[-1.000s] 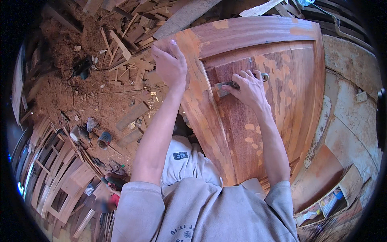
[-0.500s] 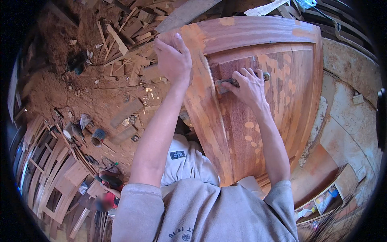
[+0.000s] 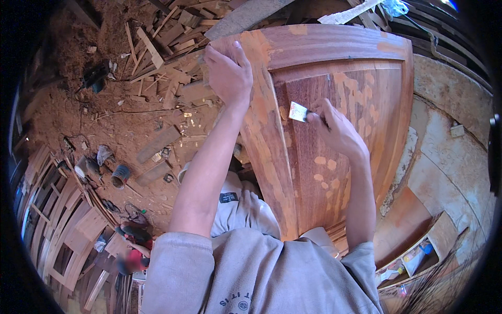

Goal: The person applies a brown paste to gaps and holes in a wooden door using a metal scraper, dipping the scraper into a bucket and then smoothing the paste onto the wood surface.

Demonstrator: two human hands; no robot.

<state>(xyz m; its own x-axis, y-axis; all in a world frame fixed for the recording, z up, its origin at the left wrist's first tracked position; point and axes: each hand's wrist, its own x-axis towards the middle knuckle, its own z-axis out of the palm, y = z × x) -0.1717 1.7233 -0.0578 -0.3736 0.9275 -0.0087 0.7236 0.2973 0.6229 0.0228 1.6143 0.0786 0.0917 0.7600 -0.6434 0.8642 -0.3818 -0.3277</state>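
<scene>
A brown wooden door (image 3: 314,198) with a recessed panel leans in front of me, blotched with many orange filler patches. At its upper left edge is my left hand (image 3: 230,76), closed around the frame with some fingers hidden. My right hand (image 3: 337,125) grips a putty knife (image 3: 298,111) over the panel. The blade's flat face is bright and turned up, near the panel's left inner edge; the handle is mostly covered by my fingers. Whether the blade touches the wood I cannot tell.
Scrap wood (image 3: 172,39) is heaped beyond the door on a dirt floor. A bucket (image 3: 120,175) stands at left. Another person (image 3: 137,256) is at the lower left near stacked boards (image 3: 78,240). An open wooden box (image 3: 418,256) with small items lies at lower right.
My right hand has turned and moved slightly down and right, tilting the putty knife so its blade face shows. The left hand keeps its hold on the door.
</scene>
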